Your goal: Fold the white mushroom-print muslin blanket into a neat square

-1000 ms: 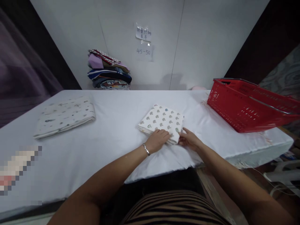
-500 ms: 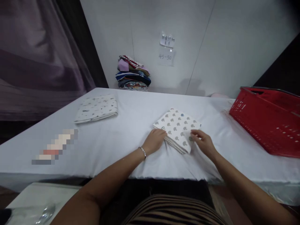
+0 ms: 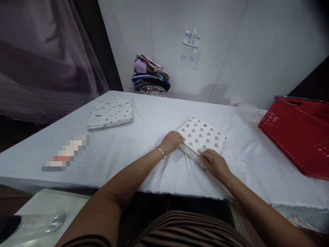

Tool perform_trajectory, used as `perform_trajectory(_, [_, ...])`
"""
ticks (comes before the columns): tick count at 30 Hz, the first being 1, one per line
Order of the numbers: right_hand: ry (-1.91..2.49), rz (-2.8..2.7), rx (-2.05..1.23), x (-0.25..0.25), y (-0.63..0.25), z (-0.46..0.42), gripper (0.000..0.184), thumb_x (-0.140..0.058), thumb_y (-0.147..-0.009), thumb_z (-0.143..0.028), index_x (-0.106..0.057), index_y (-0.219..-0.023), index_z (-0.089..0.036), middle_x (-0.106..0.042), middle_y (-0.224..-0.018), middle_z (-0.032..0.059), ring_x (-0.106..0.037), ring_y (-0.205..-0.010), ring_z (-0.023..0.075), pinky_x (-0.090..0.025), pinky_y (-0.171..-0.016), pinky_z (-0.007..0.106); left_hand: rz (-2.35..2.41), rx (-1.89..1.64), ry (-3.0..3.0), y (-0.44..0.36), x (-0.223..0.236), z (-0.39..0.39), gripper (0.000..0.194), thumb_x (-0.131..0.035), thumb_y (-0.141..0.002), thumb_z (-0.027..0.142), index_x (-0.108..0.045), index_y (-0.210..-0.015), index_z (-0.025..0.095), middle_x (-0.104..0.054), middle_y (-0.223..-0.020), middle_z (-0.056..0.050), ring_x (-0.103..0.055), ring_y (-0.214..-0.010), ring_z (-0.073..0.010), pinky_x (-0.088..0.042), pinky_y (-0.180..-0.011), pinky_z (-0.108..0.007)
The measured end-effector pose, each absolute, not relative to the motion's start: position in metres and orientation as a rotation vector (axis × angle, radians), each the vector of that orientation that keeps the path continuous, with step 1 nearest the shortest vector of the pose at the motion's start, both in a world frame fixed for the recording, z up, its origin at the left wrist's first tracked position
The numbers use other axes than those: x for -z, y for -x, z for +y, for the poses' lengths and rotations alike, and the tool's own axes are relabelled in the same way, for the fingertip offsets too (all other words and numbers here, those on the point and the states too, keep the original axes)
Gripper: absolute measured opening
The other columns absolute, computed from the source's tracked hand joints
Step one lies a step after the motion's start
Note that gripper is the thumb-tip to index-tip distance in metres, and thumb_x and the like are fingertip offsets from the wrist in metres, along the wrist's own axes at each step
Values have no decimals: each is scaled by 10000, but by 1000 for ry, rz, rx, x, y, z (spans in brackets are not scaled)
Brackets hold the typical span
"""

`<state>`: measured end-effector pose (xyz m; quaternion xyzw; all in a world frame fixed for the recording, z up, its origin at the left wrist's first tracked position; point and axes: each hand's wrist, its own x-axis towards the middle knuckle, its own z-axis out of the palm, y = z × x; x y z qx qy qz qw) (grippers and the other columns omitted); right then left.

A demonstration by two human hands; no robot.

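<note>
A folded white cloth [image 3: 203, 134] printed with grey round motifs and a few coloured ones lies on the white-covered table, turned cornerwise to me. Its stacked layers show along the near left edge. At the left corner, my left hand [image 3: 171, 142], with a bracelet at the wrist, has its fingers closed over the fold. My right hand [image 3: 215, 165] pinches the top layer at the near corner, thumb and fingers together. The underside of both grips is hidden.
A second folded white cloth [image 3: 111, 113] with small prints lies at the left. A blurred-out item [image 3: 64, 154] is nearer me. On the right stands a red basket [image 3: 295, 137]. Folded fabrics [image 3: 151, 77] are piled beyond the table, by a wall with paper signs [image 3: 189, 58].
My right hand has moved from the right side of the cloth to its near corner and closed on the edge. My left hand stays at the left corner. The camera view has shifted slightly.
</note>
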<state>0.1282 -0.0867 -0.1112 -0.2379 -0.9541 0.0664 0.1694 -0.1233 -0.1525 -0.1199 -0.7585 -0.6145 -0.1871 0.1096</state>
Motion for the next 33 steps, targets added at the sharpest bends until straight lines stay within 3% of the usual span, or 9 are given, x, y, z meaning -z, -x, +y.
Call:
perform_trajectory(12, [708, -2812, -84, 112, -126, -93, 235, -460, -891, -300, -633, -1027, -220, -611, -914, 63, -558, -818, 187, -427, -640, 265, -1820, 558, 2347, 130, 126, -161, 221, -483, -865, 155, -623, -1030, 202, -631, -1031, -50, -539, -980, -173, -404, -836, -326])
perform_trajectory(20, [599, -2856, -149, 105, -128, -92, 258, -420, -880, -198, -629, -1031, -190, -607, -911, 78, -558, -809, 189, -441, -661, 273, -1777, 405, 2455, 137, 117, -157, 198, -488, -872, 193, -615, -1022, 216, -610, -1080, -47, -523, -1008, -175, -391, -810, -308])
perform_trajectory(26, [597, -2928, -99, 100, -124, -90, 245, -424, -837, -116, -636, -944, -177, -600, -836, 66, -551, -787, 180, -422, -666, 263, -1753, 249, 2351, 133, 121, -149, 181, -461, -877, 140, -628, -934, 181, -629, -990, -62, -528, -944, -181, -372, -745, -299])
perform_trajectory(33, [626, -2857, -86, 111, -129, -96, 292, -421, -858, -169, -608, -1080, -201, -604, -976, 72, -553, -865, 186, -437, -701, 267, -1705, 338, 2291, 136, 131, -157, 229, -412, -888, 118, -622, -957, 179, -624, -977, -68, -518, -954, -182, -375, -781, -312])
